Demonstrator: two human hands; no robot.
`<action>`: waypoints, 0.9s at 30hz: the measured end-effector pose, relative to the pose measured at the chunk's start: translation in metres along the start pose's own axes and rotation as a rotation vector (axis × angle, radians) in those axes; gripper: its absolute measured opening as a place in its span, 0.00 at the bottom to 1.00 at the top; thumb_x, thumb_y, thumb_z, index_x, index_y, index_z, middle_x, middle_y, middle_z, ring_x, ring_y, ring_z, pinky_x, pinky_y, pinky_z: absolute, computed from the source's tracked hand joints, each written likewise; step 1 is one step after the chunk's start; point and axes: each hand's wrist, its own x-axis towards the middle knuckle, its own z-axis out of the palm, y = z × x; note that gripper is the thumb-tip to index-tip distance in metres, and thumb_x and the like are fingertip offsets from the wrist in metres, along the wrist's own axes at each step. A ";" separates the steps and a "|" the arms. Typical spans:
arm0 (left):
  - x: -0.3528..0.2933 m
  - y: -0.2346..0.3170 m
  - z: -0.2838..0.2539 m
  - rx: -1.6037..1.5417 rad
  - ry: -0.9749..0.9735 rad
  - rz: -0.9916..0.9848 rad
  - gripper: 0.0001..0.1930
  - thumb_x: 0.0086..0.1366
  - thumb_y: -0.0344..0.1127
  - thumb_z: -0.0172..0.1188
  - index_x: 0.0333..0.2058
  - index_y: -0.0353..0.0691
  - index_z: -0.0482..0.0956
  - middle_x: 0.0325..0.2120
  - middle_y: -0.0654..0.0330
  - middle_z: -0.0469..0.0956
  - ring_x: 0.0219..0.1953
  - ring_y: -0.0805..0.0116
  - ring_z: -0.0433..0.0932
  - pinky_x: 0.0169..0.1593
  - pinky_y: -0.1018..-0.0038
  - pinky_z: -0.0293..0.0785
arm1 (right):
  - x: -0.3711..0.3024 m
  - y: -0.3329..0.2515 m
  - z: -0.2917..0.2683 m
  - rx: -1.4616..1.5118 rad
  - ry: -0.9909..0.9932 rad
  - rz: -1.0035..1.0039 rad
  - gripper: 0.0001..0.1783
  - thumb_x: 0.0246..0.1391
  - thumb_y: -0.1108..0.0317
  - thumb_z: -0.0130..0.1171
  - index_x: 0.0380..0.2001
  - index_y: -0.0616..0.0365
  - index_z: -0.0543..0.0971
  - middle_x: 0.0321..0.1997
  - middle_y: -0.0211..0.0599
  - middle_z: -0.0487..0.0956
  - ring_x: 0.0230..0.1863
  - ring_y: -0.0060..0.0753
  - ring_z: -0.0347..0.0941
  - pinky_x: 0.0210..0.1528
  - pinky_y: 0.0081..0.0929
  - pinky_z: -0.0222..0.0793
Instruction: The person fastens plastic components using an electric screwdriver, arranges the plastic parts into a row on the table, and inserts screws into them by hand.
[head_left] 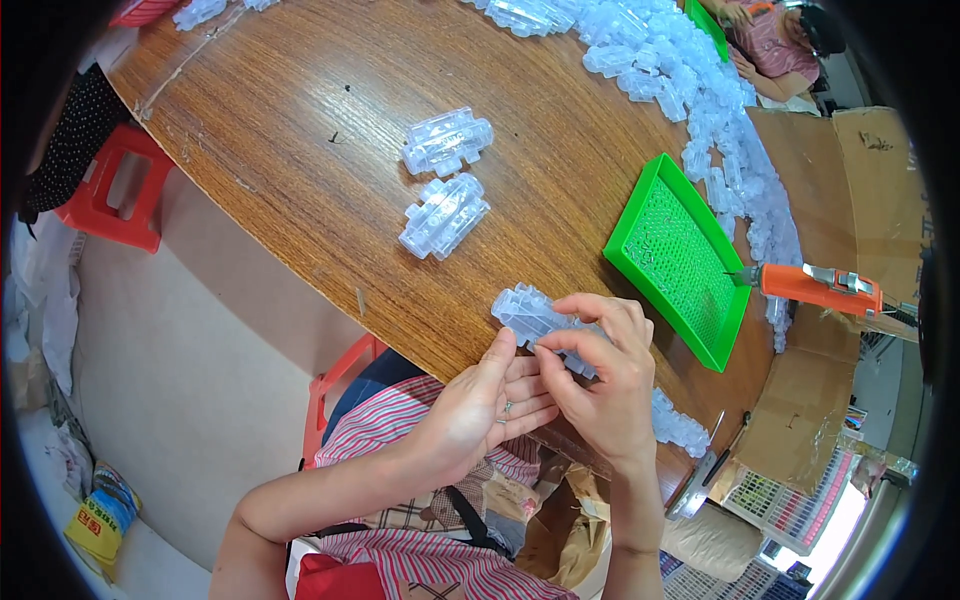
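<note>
My left hand (pixel 490 402) lies palm up at the near edge of the table, fingers stretched out, with a ring on one of them. Its thumb tip is by a clear plastic part (pixel 527 310) resting on the wood. Over that part's near side, my right hand (pixel 612 375) is closed in a pinch of thumb and finger. Whatever the pinch holds is too small to make out. The right hand covers part of the clear pieces beneath it. Farther off, two assembled clear plastic pieces (pixel 447 140) sit close together.
A green tray (pixel 625 225) with small bits in it stands right of my hands. An orange electric screwdriver (pixel 820 290) points at its far rim. Clear parts (pixel 735 170) are heaped along the right side. Red stools (pixel 120 190) stand left; another person (pixel 775 50) sits far right.
</note>
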 end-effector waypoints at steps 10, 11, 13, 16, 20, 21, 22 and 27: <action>-0.003 0.003 0.003 -0.018 0.023 -0.001 0.36 0.76 0.59 0.34 0.62 0.27 0.60 0.57 0.46 0.70 0.60 0.59 0.71 0.65 0.64 0.67 | 0.008 -0.004 0.002 0.304 0.033 0.206 0.10 0.45 0.75 0.66 0.34 0.56 0.79 0.44 0.38 0.79 0.47 0.39 0.72 0.46 0.35 0.64; -0.004 0.004 0.004 -0.019 0.023 -0.011 0.37 0.75 0.60 0.34 0.62 0.26 0.60 0.57 0.46 0.70 0.61 0.59 0.71 0.66 0.63 0.67 | 0.007 -0.003 0.002 0.303 0.034 0.207 0.10 0.45 0.75 0.66 0.34 0.56 0.79 0.44 0.38 0.79 0.47 0.39 0.72 0.46 0.35 0.64; -0.004 0.005 0.004 -0.020 0.022 -0.021 0.38 0.75 0.61 0.34 0.62 0.26 0.60 0.57 0.46 0.70 0.61 0.58 0.70 0.66 0.63 0.66 | 0.005 0.000 0.001 0.326 0.079 0.172 0.10 0.46 0.76 0.66 0.34 0.56 0.80 0.44 0.38 0.78 0.46 0.40 0.71 0.45 0.34 0.65; -0.004 0.003 -0.004 -0.027 -0.049 -0.064 0.41 0.74 0.64 0.32 0.63 0.26 0.59 0.58 0.47 0.69 0.60 0.60 0.71 0.66 0.64 0.66 | -0.005 -0.009 -0.012 0.129 0.079 0.079 0.09 0.46 0.76 0.66 0.34 0.56 0.81 0.44 0.36 0.77 0.44 0.41 0.70 0.45 0.34 0.65; -0.003 0.006 -0.005 -0.064 -0.183 -0.064 0.45 0.72 0.69 0.31 0.64 0.26 0.59 0.59 0.51 0.69 0.56 0.67 0.73 0.62 0.68 0.68 | -0.026 -0.028 -0.018 0.156 -0.073 0.071 0.10 0.43 0.73 0.69 0.32 0.52 0.84 0.40 0.30 0.73 0.42 0.35 0.65 0.43 0.32 0.58; -0.002 0.006 -0.006 -0.105 -0.212 -0.064 0.45 0.71 0.69 0.31 0.64 0.27 0.59 0.59 0.51 0.70 0.56 0.67 0.73 0.61 0.69 0.68 | -0.028 -0.030 -0.018 0.156 -0.071 0.075 0.10 0.43 0.73 0.69 0.32 0.52 0.84 0.40 0.30 0.73 0.42 0.35 0.65 0.43 0.32 0.58; -0.001 0.005 -0.006 -0.146 -0.240 -0.063 0.45 0.71 0.69 0.31 0.64 0.27 0.59 0.59 0.51 0.70 0.57 0.67 0.73 0.61 0.69 0.68 | -0.030 -0.034 -0.019 0.099 -0.069 0.064 0.11 0.40 0.73 0.70 0.31 0.52 0.84 0.39 0.31 0.74 0.41 0.36 0.66 0.43 0.32 0.61; -0.005 0.005 0.002 -0.107 -0.233 -0.066 0.45 0.71 0.69 0.31 0.65 0.28 0.57 0.60 0.50 0.69 0.58 0.67 0.71 0.62 0.70 0.66 | -0.041 -0.037 -0.013 -0.030 -0.006 0.013 0.14 0.37 0.72 0.72 0.33 0.51 0.85 0.40 0.28 0.75 0.42 0.36 0.68 0.43 0.33 0.62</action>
